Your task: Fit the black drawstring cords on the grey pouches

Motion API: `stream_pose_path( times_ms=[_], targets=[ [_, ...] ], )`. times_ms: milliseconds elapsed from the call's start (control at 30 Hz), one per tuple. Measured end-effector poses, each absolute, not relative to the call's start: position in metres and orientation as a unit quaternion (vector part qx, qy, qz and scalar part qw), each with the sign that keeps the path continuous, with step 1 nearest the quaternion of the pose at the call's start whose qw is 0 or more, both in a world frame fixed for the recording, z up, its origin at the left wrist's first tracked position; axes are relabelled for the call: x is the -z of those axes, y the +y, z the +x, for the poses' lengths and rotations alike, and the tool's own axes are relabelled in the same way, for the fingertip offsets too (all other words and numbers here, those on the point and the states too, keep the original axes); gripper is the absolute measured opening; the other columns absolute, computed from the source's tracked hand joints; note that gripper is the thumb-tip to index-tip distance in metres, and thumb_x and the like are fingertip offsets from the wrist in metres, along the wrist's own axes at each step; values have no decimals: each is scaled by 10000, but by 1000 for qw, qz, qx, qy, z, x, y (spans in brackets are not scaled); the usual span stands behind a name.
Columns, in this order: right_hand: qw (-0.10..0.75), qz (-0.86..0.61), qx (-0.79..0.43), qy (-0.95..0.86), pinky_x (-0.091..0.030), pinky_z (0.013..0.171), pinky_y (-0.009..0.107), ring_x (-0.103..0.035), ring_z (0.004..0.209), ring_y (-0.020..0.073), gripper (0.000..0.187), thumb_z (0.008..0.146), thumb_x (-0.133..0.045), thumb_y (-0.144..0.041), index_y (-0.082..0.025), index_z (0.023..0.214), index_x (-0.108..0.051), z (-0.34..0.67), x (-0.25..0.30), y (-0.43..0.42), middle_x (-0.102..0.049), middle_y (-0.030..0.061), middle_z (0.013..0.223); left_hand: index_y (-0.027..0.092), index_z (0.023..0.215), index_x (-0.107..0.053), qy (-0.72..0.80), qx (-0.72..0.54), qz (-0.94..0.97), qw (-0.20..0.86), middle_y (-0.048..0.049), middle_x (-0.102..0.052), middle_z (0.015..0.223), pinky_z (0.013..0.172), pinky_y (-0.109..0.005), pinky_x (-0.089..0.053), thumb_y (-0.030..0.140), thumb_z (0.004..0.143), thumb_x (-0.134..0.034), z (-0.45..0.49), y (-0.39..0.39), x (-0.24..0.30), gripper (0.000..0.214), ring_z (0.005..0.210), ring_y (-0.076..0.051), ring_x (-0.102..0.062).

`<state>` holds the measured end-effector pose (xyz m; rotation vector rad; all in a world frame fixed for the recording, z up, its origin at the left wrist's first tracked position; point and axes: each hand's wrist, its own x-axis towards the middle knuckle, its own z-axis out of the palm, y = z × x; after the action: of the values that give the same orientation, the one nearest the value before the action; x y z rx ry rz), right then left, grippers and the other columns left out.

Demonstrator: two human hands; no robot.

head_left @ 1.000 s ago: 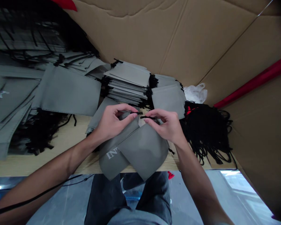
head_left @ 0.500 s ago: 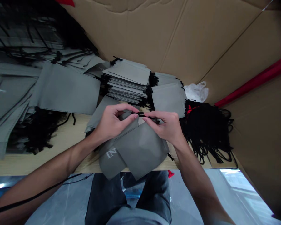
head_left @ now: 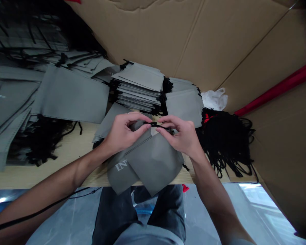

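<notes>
My left hand (head_left: 124, 131) pinches a black cord (head_left: 154, 124) between thumb and forefinger, at what looks like a knot. My right hand (head_left: 182, 132) has the same cord between its fingers. Its forefinger is lifted a little off the thumb, and the cord runs back under the fingers. Below both hands lie grey drawstring pouches (head_left: 155, 160), overlapping and hanging over the table's front edge. White letters show on the left one. A short black cord end (head_left: 185, 167) sticks out at the right. The fingers and palms hide part of the cord.
Stacked grey pouches (head_left: 140, 76) stand behind my hands, with another pile (head_left: 185, 102) to their right. More pouches (head_left: 73, 92) spread across the left. A heap of black cords (head_left: 226, 143) lies at right, near a clear plastic bag (head_left: 215, 98). Cardboard (head_left: 155, 37) walls the back.
My right forefinger has lifted away from the thumb, and more of the cord shows between the hands. My left hand keeps its pinch; the pouches have hardly moved.
</notes>
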<state>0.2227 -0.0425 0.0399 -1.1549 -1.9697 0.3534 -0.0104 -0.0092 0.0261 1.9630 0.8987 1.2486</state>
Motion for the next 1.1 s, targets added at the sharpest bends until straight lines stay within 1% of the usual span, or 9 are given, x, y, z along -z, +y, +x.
stream_pose_path(
  times_ms=[100,200,400,667,800,933,1100],
  targets=[
    [405,-454,-141,-781,-590,644,276,-837,844,201,185,956,-796,-246,-257,1137,-757,223,-40,-42,-859,4,989,215,1049,-829,332,-477,751,314,-54,-824,1046,839,-323,-571,305,944,-790,-11,-9,-26,144,977,-209,-758],
    [405,-449,-135,-785,-607,681,281,-843,885,207,183,955,-794,-247,-259,1134,-761,222,-40,-42,-859,3,995,219,1053,-828,335,-474,755,307,-57,-824,1049,843,-329,-575,317,944,-789,-11,-9,-25,151,975,-214,-760],
    [403,-448,-126,-788,-613,687,296,-838,869,206,185,948,-798,-251,-272,1131,-776,222,-40,-43,-862,-1,984,232,1032,-827,354,-475,751,293,-57,-830,1036,889,-357,-610,361,924,-807,-11,-11,-25,169,968,-228,-764],
    [397,-446,-124,-792,-619,736,310,-823,825,194,229,944,-798,-236,-286,1167,-787,221,-42,-44,-856,-20,931,242,1006,-824,349,-484,751,281,-57,-829,1027,924,-381,-622,335,919,-792,-10,-11,-25,131,969,-231,-764],
    [388,-446,-137,-795,-611,734,303,-814,805,184,231,948,-787,-233,-281,1174,-783,220,-43,-45,-853,-21,921,237,1002,-822,336,-490,756,275,-54,-828,1024,927,-368,-619,294,911,-792,-10,-11,-24,112,970,-223,-764],
    [391,-444,-153,-792,-590,688,292,-805,777,175,209,948,-787,-242,-270,1154,-781,220,-43,-45,-848,-20,907,232,1010,-823,331,-492,760,266,-54,-827,1030,921,-353,-613,282,918,-785,-10,-11,-24,111,972,-216,-764],
    [393,-446,-168,-786,-612,728,307,-815,831,196,179,958,-786,-274,-270,1137,-779,220,-41,-43,-855,-6,932,225,1005,-822,340,-483,759,273,-63,-828,1036,917,-355,-615,311,915,-788,-10,-12,-25,129,981,-228,-767]
  ],
)
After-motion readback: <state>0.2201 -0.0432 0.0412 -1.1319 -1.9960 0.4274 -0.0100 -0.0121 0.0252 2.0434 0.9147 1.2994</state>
